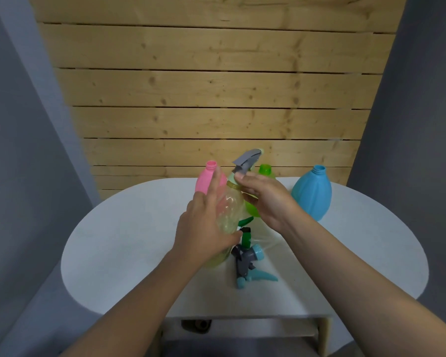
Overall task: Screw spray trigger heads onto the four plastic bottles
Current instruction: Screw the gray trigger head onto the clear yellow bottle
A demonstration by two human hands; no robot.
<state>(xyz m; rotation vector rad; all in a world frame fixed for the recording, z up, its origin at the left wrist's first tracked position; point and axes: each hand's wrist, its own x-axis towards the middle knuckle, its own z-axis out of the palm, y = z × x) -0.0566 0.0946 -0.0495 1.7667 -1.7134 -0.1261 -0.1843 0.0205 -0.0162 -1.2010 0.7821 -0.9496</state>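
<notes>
White table (129, 243), clear bottle (229, 215) (tilted) in left hand (204, 225)

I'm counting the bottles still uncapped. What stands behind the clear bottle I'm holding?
Behind the clear bottle stand the pink bottle and the green bottle, both with open necks. The hands cover most of their bodies.

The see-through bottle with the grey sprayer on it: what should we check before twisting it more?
1. Left hand holds the clear bottle steady: ok.
2. Right hand grips the collar of the grey trigger head: ok.
3. Head sits straight on the neck: cannot tell, fingers hide it.
4. Head fully tight: cannot tell.
5. Pink bottle, green bottle and blue bottle upright, open, waiting: ok.
6. Spare blue trigger head within reach on the table: ok.
</notes>
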